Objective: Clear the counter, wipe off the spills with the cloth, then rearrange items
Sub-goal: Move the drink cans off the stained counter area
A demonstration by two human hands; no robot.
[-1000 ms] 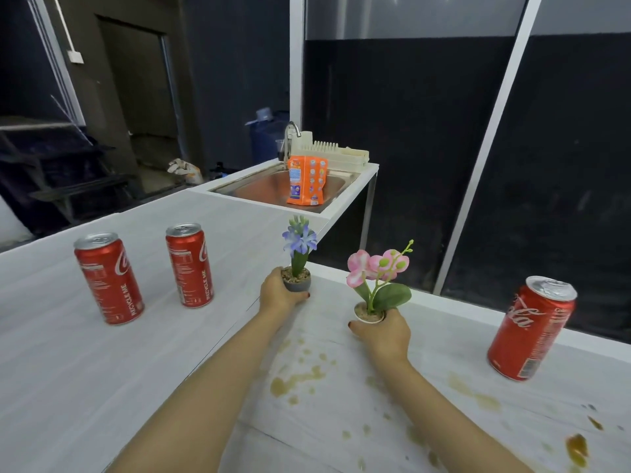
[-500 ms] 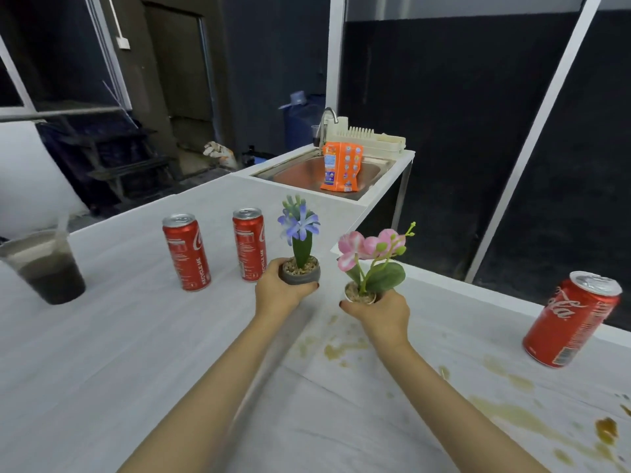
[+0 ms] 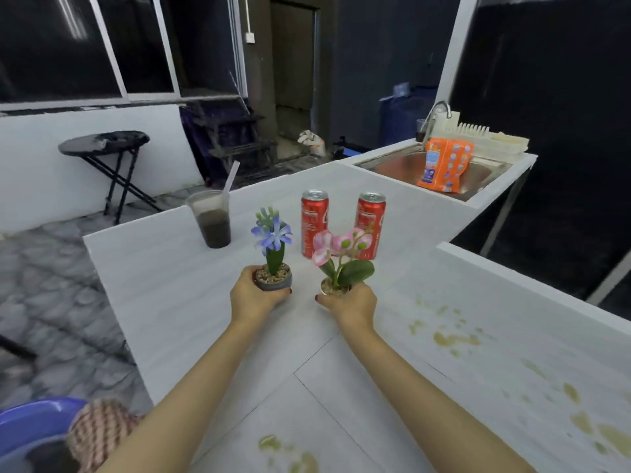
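My left hand grips a small grey pot with a blue flower. Beside it, my right hand grips a small white pot with a pink orchid. Both pots are upright over the white counter. Two red cola cans stand just behind the flowers. A plastic cup of dark drink with a straw stands to their left. Brown spills mark the counter at right and near the front edge. A checked cloth lies at the lower left.
A steel sink with an orange packet leaning in it and a dish rack sits at the far right. A purple basin is at the lower left, a folding stool on the floor beyond the counter.
The view has swung left: both hands carried the flower pots leftward to in front of the two cans. The third can at right has left the view; the cup is nearer centre.
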